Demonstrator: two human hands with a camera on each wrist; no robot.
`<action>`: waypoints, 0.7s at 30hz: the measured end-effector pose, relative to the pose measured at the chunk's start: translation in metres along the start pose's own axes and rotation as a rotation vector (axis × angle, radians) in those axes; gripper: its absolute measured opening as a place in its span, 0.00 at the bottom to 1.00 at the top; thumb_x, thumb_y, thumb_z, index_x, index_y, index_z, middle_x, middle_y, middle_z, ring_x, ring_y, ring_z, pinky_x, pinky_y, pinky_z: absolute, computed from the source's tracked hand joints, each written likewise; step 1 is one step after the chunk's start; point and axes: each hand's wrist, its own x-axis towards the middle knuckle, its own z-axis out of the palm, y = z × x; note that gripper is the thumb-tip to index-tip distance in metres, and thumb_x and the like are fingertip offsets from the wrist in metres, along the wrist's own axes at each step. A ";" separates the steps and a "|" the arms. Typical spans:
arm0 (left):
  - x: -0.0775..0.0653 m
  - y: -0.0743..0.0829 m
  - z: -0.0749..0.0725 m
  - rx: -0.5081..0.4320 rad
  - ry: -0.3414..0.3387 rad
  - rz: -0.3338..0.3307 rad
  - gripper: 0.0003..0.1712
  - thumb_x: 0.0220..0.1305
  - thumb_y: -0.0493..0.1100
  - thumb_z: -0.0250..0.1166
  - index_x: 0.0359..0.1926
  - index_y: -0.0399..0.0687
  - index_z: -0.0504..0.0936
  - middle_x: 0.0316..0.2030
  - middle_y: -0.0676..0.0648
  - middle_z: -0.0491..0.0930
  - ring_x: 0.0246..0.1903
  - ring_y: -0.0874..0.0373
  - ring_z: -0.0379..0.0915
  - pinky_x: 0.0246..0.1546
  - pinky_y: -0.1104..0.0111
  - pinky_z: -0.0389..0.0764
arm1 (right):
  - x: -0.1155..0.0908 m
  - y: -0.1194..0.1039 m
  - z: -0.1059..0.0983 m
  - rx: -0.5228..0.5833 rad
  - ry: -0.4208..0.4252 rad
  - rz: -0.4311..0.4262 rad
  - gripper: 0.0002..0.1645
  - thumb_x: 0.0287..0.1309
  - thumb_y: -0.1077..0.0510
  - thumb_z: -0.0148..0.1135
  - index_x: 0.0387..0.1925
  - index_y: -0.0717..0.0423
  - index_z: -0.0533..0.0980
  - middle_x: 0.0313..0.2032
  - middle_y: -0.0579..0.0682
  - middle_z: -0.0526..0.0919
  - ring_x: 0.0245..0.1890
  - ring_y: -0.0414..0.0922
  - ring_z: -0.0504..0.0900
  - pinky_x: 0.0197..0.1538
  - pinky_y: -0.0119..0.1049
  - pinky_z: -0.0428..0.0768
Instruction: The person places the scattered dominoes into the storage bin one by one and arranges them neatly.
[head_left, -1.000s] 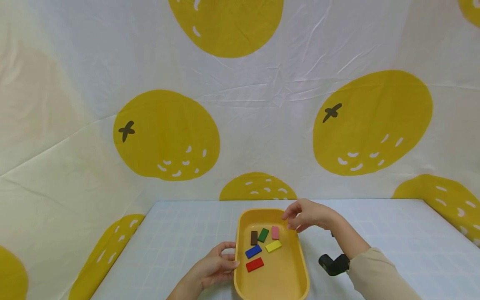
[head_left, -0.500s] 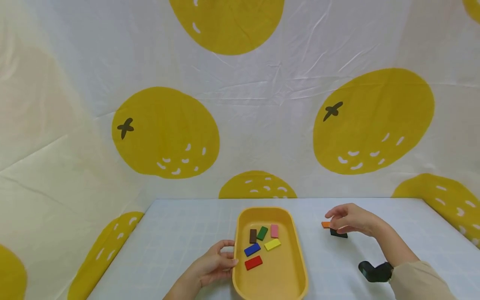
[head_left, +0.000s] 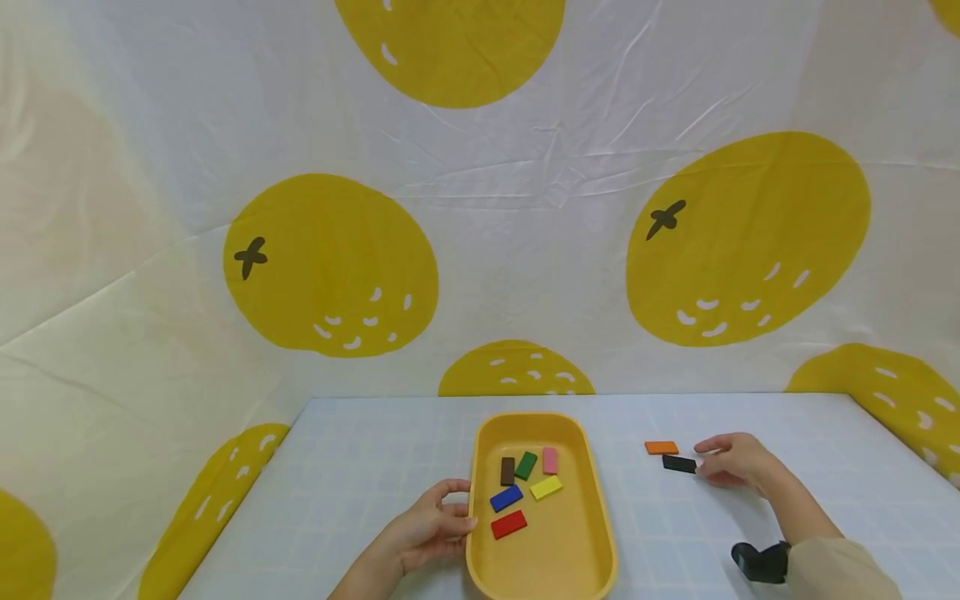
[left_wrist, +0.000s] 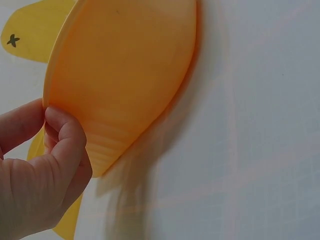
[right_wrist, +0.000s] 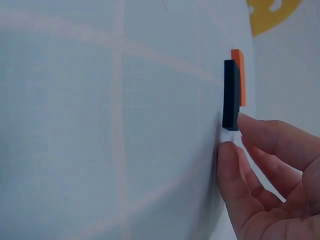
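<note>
My left hand [head_left: 435, 527] pinches the left rim of a yellow tray [head_left: 480, 575]; the left wrist view shows thumb and fingers on the rim of that tray [left_wrist: 125, 65]. Inside lie flat blocks: brown [head_left: 507, 472], green [head_left: 526, 466], pink [head_left: 551, 461], blue [head_left: 506, 498], yellow [head_left: 546, 487] and red [head_left: 509, 525]. My right hand [head_left: 738, 462] is at the right end of a flat black block [head_left: 679, 464] on the table. In the right wrist view, its fingers stand apart beside the black block [right_wrist: 230, 95]; I cannot tell whether a fingertip touches it.
An orange block [head_left: 662, 447] lies just behind the black one. The pale table [head_left: 360, 467] meets a white cloth backdrop [head_left: 525, 250] with large yellow fruit prints. A black device [head_left: 761, 562] sits at my right wrist.
My right hand has moved from the tray's far right rim rightward to the black block's right end, uncovering the orange and black blocks. My left hand has stayed on the tray rim.
</note>
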 end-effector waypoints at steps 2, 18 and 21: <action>0.000 0.000 0.000 -0.001 0.002 -0.001 0.29 0.58 0.24 0.57 0.59 0.39 0.60 0.43 0.39 0.75 0.38 0.52 0.73 0.33 0.68 0.76 | 0.002 0.003 0.002 0.006 0.005 0.010 0.24 0.46 0.66 0.68 0.47 0.71 0.74 0.37 0.60 0.77 0.29 0.46 0.75 0.35 0.34 0.79; 0.000 0.000 0.001 -0.007 0.016 -0.019 0.30 0.58 0.24 0.57 0.60 0.39 0.59 0.45 0.37 0.75 0.38 0.52 0.73 0.35 0.68 0.77 | 0.004 0.007 0.008 -0.123 0.007 -0.028 0.23 0.41 0.60 0.74 0.40 0.67 0.78 0.34 0.57 0.77 0.30 0.47 0.73 0.35 0.36 0.78; 0.000 0.002 0.001 -0.018 0.015 -0.020 0.30 0.58 0.24 0.57 0.60 0.39 0.58 0.45 0.37 0.75 0.38 0.52 0.73 0.35 0.68 0.77 | 0.003 0.006 0.006 -0.101 -0.021 -0.048 0.22 0.42 0.62 0.73 0.41 0.68 0.77 0.35 0.57 0.77 0.31 0.47 0.74 0.36 0.37 0.79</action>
